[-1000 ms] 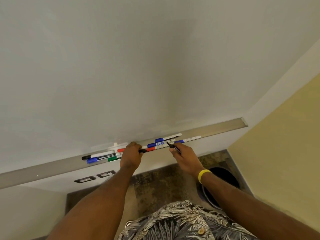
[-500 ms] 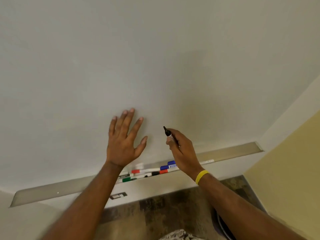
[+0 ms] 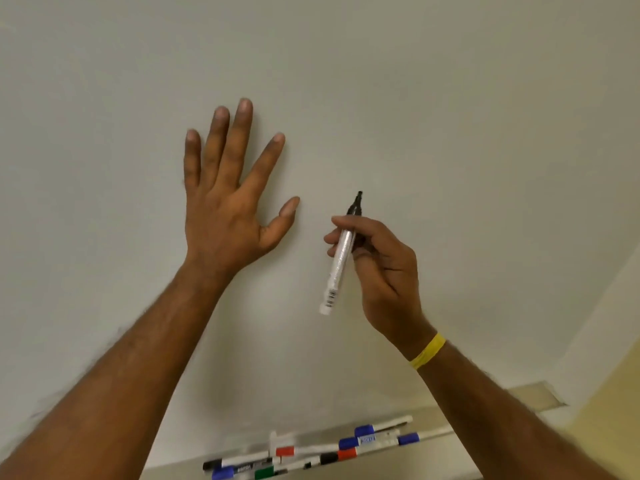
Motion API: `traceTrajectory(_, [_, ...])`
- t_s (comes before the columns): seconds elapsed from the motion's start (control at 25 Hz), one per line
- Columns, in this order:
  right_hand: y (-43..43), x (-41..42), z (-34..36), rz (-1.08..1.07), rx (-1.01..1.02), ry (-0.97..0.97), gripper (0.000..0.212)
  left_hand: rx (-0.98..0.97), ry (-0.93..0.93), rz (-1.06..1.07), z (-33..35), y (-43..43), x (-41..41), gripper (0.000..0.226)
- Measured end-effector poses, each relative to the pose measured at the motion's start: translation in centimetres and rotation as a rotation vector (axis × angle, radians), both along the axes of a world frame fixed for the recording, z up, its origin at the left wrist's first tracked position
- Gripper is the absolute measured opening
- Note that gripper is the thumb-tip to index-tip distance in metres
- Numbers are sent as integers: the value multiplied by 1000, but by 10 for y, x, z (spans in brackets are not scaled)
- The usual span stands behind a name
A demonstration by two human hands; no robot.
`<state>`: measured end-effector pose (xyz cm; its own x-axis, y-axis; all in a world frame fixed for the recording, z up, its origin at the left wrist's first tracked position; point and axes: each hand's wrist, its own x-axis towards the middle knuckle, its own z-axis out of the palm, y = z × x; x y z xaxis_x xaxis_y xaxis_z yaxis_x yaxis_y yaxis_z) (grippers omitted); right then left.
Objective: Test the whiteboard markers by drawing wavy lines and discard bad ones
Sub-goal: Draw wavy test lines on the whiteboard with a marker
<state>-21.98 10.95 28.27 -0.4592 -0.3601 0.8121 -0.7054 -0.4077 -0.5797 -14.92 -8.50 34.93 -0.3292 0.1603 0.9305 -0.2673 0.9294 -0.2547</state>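
A blank whiteboard (image 3: 415,98) fills most of the view, with no lines on it. My right hand (image 3: 384,271) holds an uncapped black marker (image 3: 337,268) with a white barrel, its tip pointing up near the board. My left hand (image 3: 228,199) is spread flat against the whiteboard, left of the marker, fingers apart and holding nothing. Several capped markers (image 3: 311,452) in blue, red, green and black lie on the metal tray (image 3: 533,393) under the board.
A yellow wall (image 3: 609,427) adjoins the board at the lower right. A yellow band (image 3: 427,351) circles my right wrist.
Both hands have risen from the tray to the board. My left hand let go of the markers and flattened on the board. My right hand lifted the uncapped black marker higher.
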Motion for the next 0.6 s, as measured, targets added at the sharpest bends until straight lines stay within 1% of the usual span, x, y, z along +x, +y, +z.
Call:
traceTrajectory(0.04, [-1,-2,12,-26,-17,54,39,3,16,6,16,3,-5,67])
traceTrajectory(0.12, [-4,-7,33,-88,-90,116,30,26,51,44,34,10,-12,68])
traceTrajectory(0.24, [-9,-17,65,-136,-224,98,12,27,62,124,36,14,-17,70])
traceTrajectory(0.36, [-17,-28,90,-141,-262,67,16,36,64,147,34,12,-17,71])
traceTrajectory(0.44, [-24,-34,104,-143,-257,28,12,40,63,155,34,13,-17,72])
traceTrajectory(0.6, [-35,-41,112,-186,-274,75,14,33,64,154,33,12,-18,73])
